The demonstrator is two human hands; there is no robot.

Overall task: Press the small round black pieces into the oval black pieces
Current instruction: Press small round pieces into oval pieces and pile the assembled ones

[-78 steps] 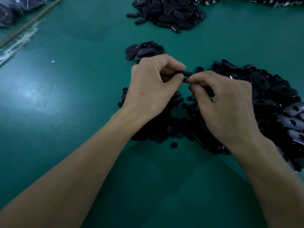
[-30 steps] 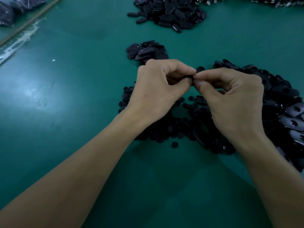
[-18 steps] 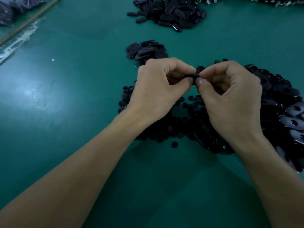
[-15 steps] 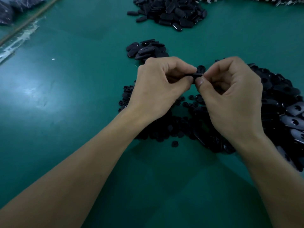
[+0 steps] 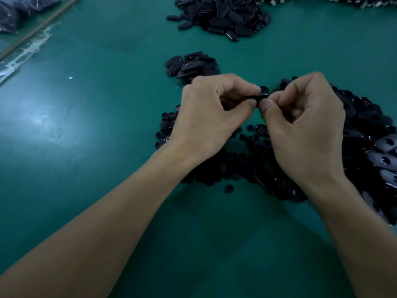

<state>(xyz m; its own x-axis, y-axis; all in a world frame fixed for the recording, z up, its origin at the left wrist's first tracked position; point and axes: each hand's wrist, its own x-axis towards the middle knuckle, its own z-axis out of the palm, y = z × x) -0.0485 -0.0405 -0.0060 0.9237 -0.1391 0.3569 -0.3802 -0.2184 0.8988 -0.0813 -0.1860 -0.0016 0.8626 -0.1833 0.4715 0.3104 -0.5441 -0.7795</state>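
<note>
Head camera looks down at your two hands, which meet above the middle of the green bench (image 5: 86, 147). Your left hand (image 5: 210, 117) has its fingers curled, and its thumb and forefinger pinch the left end of one oval black piece (image 5: 262, 97). Your right hand (image 5: 305, 130) is also curled, and its thumb and forefinger close on the right end of the same piece, so the piece is held in the air between both hands, a little above the bench. Most of this piece is hidden by your fingertips, and I cannot tell if a small round piece sits in it. Under your left wrist and between your forearms lies a heap of small round black pieces (image 5: 214, 168), and one loose round piece (image 5: 228, 188) lies alone just beside its near side. Toward the right edge of the bench a wide heap of oval pieces with holes (image 5: 376, 147) spreads out, partly under your right hand. Just beyond your left hand is a small heap of oval pieces (image 5: 193, 65), apart from the others. Near the far edge of the bench is a bigger heap of dark oval pieces (image 5: 221, 16). At the far left corner you can see dark plastic bags (image 5: 12, 14), and near them a strip of clear crumpled film (image 5: 25, 52) lies along the left side.
</note>
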